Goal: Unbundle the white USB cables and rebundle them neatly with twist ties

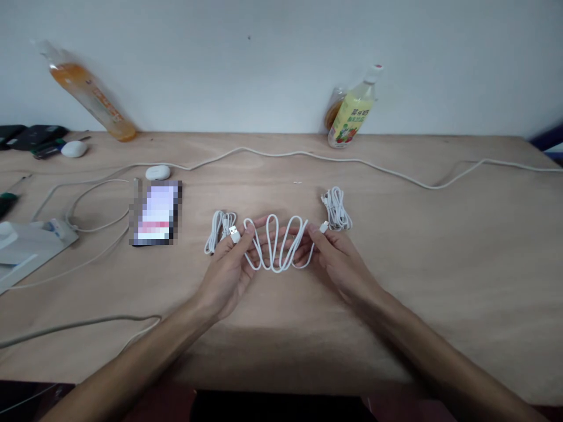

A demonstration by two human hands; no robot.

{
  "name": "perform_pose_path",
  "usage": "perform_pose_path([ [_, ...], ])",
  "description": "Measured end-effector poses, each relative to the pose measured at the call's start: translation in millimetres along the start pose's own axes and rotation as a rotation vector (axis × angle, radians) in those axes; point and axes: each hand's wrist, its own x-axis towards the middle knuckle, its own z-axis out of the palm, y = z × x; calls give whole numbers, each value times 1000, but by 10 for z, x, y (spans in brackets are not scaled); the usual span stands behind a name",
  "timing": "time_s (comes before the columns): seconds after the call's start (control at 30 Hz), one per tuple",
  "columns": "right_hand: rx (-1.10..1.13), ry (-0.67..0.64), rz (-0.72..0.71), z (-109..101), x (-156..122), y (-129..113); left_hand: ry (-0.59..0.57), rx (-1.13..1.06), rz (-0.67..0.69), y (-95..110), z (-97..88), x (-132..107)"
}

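Pinching white cable (pixel 275 269), phone (pixel 155 214) pixelated.

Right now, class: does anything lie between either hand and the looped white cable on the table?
Nothing visible does. The left hand pinches the looped cable at its USB plug; the right hand pinches its other end. A left coil and a right coil lie just beyond the fingers.

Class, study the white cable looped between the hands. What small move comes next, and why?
Probably draw the left hand and right hand together to gather the loops: each pinches one plug end of the white cable, which zigzags loosely, while two bundled cables lie nearby.
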Motion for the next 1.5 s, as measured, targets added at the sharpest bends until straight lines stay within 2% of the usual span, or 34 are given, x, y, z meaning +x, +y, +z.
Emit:
perform_pose_path([
  [0.2, 180, -50, -4, 60, -3, 10, -43, -40, -16, 6, -3, 6],
  [0.5, 147, -108, -30, 102, -50, 16, -29, -50, -34, -16, 37, -8],
  [0.9, 12, 21, -70, 74, -74, 31, -38, -15, 10, 9, 45, -3],
  [1.17, -4, 18, -56, 69, -68, -1, 21, -33, -31, 25, 25, 11],
  [1.5, -87, 24, -45, 29, -61, 28, 25, -65, -69, 32, 38, 25],
])
